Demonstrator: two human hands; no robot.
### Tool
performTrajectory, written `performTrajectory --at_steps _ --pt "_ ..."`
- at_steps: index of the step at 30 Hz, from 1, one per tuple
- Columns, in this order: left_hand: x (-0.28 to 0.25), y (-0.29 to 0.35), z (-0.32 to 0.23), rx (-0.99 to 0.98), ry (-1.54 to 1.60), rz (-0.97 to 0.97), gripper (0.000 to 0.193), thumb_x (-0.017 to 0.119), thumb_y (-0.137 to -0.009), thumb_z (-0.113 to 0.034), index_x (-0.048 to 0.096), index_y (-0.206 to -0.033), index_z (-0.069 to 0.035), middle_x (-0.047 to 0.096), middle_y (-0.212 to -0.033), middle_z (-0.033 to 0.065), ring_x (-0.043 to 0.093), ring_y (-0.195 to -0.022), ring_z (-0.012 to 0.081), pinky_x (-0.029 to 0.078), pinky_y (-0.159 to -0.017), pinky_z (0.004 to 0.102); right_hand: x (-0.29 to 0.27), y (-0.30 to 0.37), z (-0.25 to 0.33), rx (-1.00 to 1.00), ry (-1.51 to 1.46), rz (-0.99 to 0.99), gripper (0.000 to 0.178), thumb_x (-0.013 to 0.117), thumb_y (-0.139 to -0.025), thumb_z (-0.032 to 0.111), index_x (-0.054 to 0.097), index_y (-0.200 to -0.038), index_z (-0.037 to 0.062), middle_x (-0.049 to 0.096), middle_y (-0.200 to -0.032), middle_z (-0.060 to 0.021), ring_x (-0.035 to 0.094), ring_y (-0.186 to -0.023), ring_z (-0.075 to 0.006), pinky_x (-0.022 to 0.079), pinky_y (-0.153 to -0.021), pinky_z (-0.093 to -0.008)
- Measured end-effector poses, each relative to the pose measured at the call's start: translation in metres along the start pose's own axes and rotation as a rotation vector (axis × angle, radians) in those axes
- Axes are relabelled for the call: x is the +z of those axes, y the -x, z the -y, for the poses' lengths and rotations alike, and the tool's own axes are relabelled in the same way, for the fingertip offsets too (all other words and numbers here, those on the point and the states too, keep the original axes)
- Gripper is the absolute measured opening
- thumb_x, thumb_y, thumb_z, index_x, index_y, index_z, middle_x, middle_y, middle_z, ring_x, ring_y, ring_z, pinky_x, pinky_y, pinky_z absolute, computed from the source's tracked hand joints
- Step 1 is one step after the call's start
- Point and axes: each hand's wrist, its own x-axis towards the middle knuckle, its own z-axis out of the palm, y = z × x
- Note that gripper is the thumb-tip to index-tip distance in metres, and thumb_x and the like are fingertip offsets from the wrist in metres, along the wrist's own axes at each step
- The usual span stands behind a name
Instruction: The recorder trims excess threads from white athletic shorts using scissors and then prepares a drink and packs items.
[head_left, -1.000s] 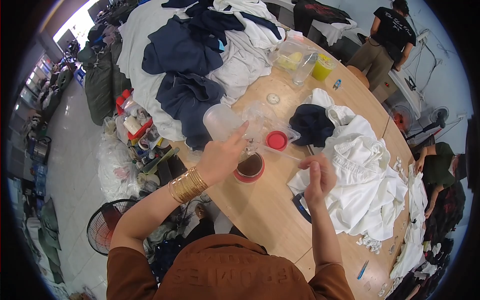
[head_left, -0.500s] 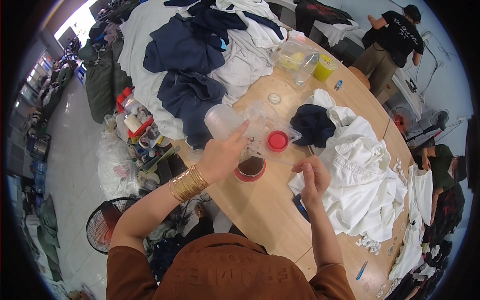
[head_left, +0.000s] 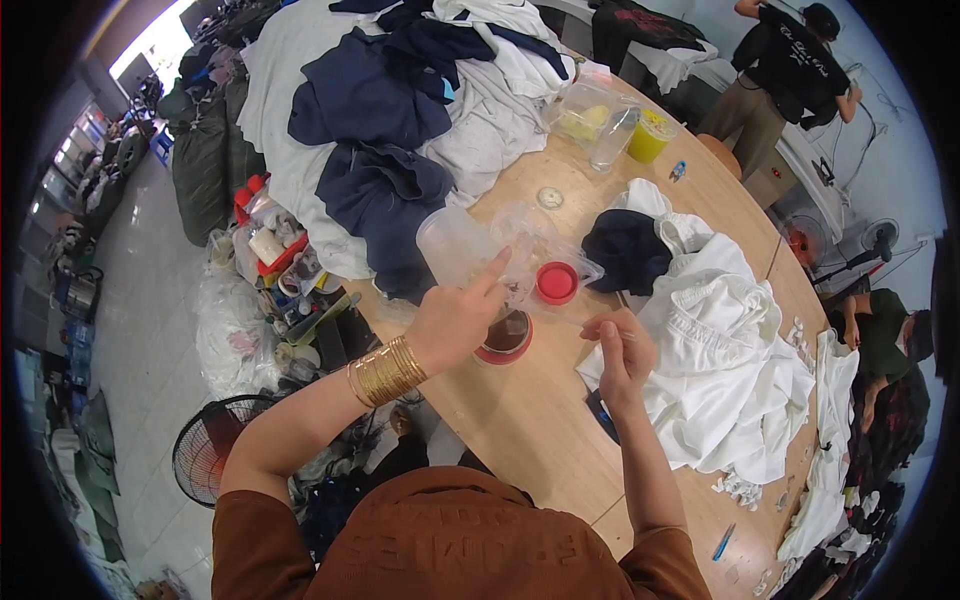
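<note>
My left hand (head_left: 462,318), with gold bangles at the wrist, is closed on a translucent plastic cup (head_left: 452,245) that is tilted over the table. Clear crumpled plastic (head_left: 525,228) lies just beyond the fingers. My right hand (head_left: 622,350) is pinched shut to the right; a thin clear strip seems to run from its fingertips toward the cup, too faint to name. Below the left hand stands a red-rimmed round container (head_left: 508,338) with something dark brown inside, partly covered by that hand. Between the hands, a little farther off, sits a round red lid (head_left: 556,283).
White garments (head_left: 720,340) and a dark blue cloth (head_left: 625,250) lie on the right of the wooden table (head_left: 540,430). Navy and white cloth (head_left: 375,90) is heaped at the far left. A yellow tub (head_left: 651,136) stands at the back. A fan (head_left: 225,445) is at lower left.
My left hand and the cup have shifted slightly to the right. My right hand has barely moved. At the back right, a standing person has changed arm position.
</note>
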Motion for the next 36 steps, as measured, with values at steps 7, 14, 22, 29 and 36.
performTrajectory --at_steps 7,14,22,29,36 --pt "-0.003 -0.001 0.003 -0.009 0.010 -0.015 0.028 0.059 -0.065 -0.002 0.060 -0.092 -0.003 0.045 -0.133 0.0071 0.060 -0.052 0.0203 0.047 -0.047 0.0283 -0.007 0.005 0.002 -0.010 -0.047 0.018 0.016 0.051 -0.088 0.006 0.060 -0.077 -0.0012 0.058 -0.067 -0.0083 0.056 -0.058 -0.0155 0.041 -0.051 -0.0257" --pt "-0.001 -0.001 0.003 -0.009 0.029 -0.034 0.028 0.060 -0.064 -0.002 0.061 -0.092 -0.003 0.045 -0.133 0.0070 0.060 -0.053 0.0217 0.047 -0.048 0.0293 -0.003 -0.005 0.004 -0.143 0.101 0.045 0.008 0.055 -0.084 0.005 0.062 -0.081 0.0002 0.060 -0.072 -0.0087 0.056 -0.060 -0.0193 0.042 -0.054 -0.0276" --pt "-0.001 -0.004 0.004 -0.031 0.026 -0.002 0.028 0.060 -0.065 -0.002 0.061 -0.093 -0.003 0.044 -0.134 0.0080 0.061 -0.054 0.0225 0.048 -0.048 0.0303 0.003 -0.004 0.001 -0.079 0.066 0.083 0.008 0.055 -0.084 0.005 0.062 -0.081 0.0010 0.061 -0.071 -0.0083 0.055 -0.061 -0.0192 0.041 -0.054 -0.0283" --pt "-0.003 -0.004 0.004 -0.037 0.015 -0.001 0.026 0.060 -0.067 -0.003 0.061 -0.093 -0.004 0.044 -0.134 0.0074 0.061 -0.055 0.0215 0.047 -0.049 0.0295 -0.005 0.001 0.002 -0.024 0.019 0.061 0.010 0.054 -0.084 0.003 0.061 -0.078 -0.0006 0.061 -0.070 -0.0083 0.056 -0.061 -0.0181 0.042 -0.053 -0.0271" --pt "-0.002 -0.002 0.005 -0.023 0.010 -0.013 0.025 0.060 -0.067 -0.003 0.060 -0.092 -0.003 0.044 -0.134 0.0072 0.061 -0.055 0.0206 0.047 -0.048 0.0288 -0.011 0.001 0.004 -0.017 -0.010 0.083 0.012 0.053 -0.085 0.003 0.061 -0.077 -0.0012 0.061 -0.070 -0.0088 0.057 -0.062 -0.0183 0.043 -0.054 -0.0273"
